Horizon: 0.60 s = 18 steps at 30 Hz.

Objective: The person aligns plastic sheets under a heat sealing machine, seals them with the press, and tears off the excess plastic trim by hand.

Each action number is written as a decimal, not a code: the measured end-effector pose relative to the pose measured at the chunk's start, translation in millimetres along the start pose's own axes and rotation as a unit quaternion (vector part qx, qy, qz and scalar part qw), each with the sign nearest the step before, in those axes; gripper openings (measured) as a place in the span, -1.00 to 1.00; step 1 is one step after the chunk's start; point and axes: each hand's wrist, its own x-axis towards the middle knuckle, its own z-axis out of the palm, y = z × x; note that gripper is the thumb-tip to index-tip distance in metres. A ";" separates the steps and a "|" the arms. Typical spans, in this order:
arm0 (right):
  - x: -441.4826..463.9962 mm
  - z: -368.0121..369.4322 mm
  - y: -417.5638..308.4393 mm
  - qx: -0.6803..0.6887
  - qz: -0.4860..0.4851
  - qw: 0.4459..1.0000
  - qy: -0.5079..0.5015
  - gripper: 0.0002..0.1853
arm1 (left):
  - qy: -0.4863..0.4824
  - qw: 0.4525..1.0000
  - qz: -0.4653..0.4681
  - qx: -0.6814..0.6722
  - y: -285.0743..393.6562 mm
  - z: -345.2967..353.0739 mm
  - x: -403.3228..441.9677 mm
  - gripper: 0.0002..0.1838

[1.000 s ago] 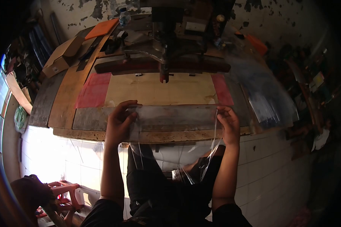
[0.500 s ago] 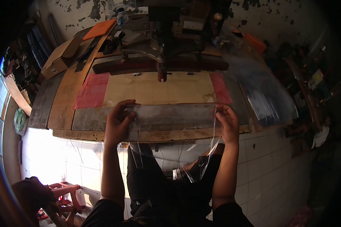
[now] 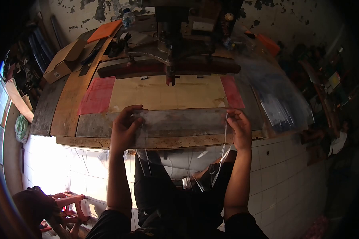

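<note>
1. Left hand (image 3: 125, 126): fingers pinch the left far corner of a clear, thin plastic sheet (image 3: 183, 123).
2. Right hand (image 3: 239, 129): fingers pinch its right far corner.
3. The sheet hangs between both hands, before the worn wooden table's near edge (image 3: 167, 142).

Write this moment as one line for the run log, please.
left hand: holds clear sheet | right hand: holds its other side | sheet: spread between hands | yellow panel: on table
</note>
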 end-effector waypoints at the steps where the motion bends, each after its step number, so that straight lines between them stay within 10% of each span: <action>1: 0.2 -0.2 0.7 0.001 -0.002 1.000 0.000 -0.68 | 0.000 1.000 0.000 0.000 0.3 0.2 0.0 -0.55; 18: -0.7 1.7 -2.1 0.002 -0.007 1.000 0.001 -0.68 | -0.004 1.000 0.007 0.010 -1.4 -2.6 -0.1 -0.55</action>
